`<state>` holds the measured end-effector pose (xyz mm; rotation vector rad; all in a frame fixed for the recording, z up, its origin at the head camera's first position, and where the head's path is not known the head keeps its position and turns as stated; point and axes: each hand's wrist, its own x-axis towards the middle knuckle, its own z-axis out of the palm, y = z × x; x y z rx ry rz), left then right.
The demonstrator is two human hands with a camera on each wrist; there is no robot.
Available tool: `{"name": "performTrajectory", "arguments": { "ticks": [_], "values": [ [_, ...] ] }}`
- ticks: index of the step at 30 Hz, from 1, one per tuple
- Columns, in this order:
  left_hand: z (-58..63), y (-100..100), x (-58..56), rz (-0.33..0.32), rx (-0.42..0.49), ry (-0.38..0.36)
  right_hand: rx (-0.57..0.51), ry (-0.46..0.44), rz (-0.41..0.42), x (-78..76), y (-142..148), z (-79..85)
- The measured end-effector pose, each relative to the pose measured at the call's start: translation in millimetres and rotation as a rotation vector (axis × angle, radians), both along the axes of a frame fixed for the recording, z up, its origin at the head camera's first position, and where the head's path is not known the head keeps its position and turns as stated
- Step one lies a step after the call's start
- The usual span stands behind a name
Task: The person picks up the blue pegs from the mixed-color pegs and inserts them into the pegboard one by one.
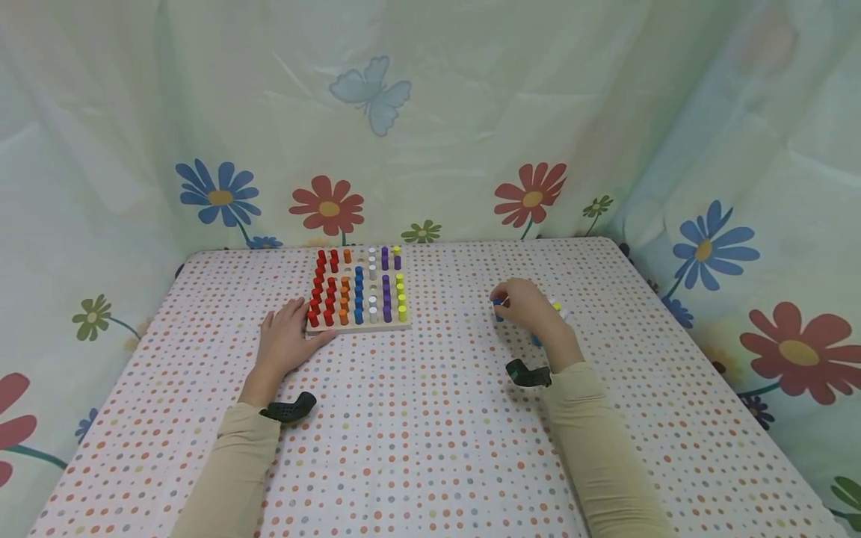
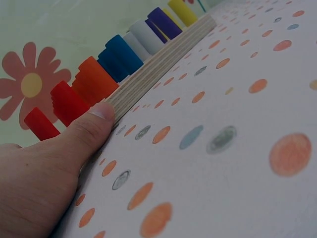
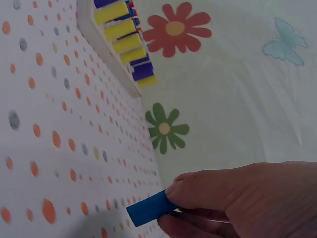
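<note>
A wooden pegboard [image 1: 358, 326] stands at the table's far left-centre, set with columns of red, orange, blue, white, purple and yellow pegs. My left hand [image 1: 287, 342] rests at its front left corner, fingers along the left side. In the left wrist view the thumb [image 2: 89, 130] lies against the board's front edge [image 2: 163, 67], beside the red pegs [image 2: 69, 101]. Well to the right of the board, my right hand [image 1: 528, 306] pinches a blue peg [image 3: 151, 208] between thumb and fingers, its free end pointing out over the table.
Partly behind the right hand and wrist lie several loose pegs, among them a yellow one [image 1: 556, 306] and a blue one [image 1: 536, 340]. Some holes in the pegboard's middle and back rows hold no peg. A flowered curtain [image 1: 437, 134] hangs behind the dotted table cover [image 1: 417, 433].
</note>
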<state>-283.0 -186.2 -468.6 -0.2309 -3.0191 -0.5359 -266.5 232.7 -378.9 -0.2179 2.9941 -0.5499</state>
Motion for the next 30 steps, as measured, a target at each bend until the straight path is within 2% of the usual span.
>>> {"name": "performTrajectory", "arguments": {
  "ticks": [4, 9, 19, 24, 27, 30],
  "values": [
    [-1.2, -1.9, 0.1, 0.001, -0.005, -0.001, -0.036, 0.021, 0.013, -6.5, -24.9, -9.3],
    [-2.3, 0.0, 0.2, -0.013, 0.017, -0.001, -0.021, 0.060, 0.027, -12.8, -49.4, -16.3],
    [-5.3, 2.1, 1.0, -0.010, 0.029, 0.000, 0.016, 0.079, 0.042, -30.3, -82.4, -20.0],
    [-2.8, 2.1, 0.5, -0.001, 0.026, 0.001, 0.029, 0.110, 0.050, -42.1, -94.1, -13.2],
    [-2.0, 1.6, -0.3, 0.004, 0.018, -0.001, 0.017, 0.143, 0.064, -51.3, -105.1, -0.9],
    [-2.9, 0.5, -2.7, 0.004, 0.005, 0.004, 0.026, 0.178, 0.122, -63.4, -122.1, 14.4]
  ]
}}
